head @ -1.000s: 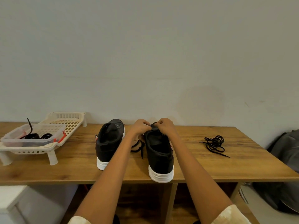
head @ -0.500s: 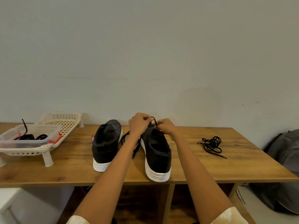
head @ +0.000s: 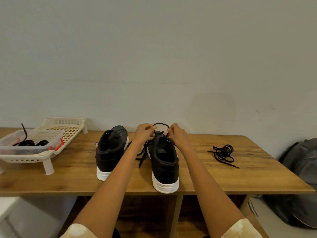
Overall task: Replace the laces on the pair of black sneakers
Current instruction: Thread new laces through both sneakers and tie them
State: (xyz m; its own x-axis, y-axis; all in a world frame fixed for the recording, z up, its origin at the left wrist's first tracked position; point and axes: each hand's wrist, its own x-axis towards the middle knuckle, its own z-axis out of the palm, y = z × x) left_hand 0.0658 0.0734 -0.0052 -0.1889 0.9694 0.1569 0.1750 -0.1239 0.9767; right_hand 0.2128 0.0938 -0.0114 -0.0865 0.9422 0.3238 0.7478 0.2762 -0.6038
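Two black sneakers with white soles stand heel-toward-me on the wooden table (head: 240,179): the left sneaker (head: 111,150) and the right sneaker (head: 163,162). My left hand (head: 144,133) and my right hand (head: 176,133) are over the right sneaker's front, each pinching a black lace (head: 160,124) that arcs between them. The lace's loose ends (head: 142,156) hang down between the two shoes. A second black lace (head: 223,153) lies bundled on the table to the right.
A white plastic rack (head: 66,133) stands at the table's left, holding a clear container (head: 32,148) with black laces inside. A grey bag (head: 301,177) leans by the table's right end. The wall runs close behind the table.
My hands have lifted slightly and moved apart, drawing a loop of lace up between them above the right sneaker. The view has shifted a little to the right.
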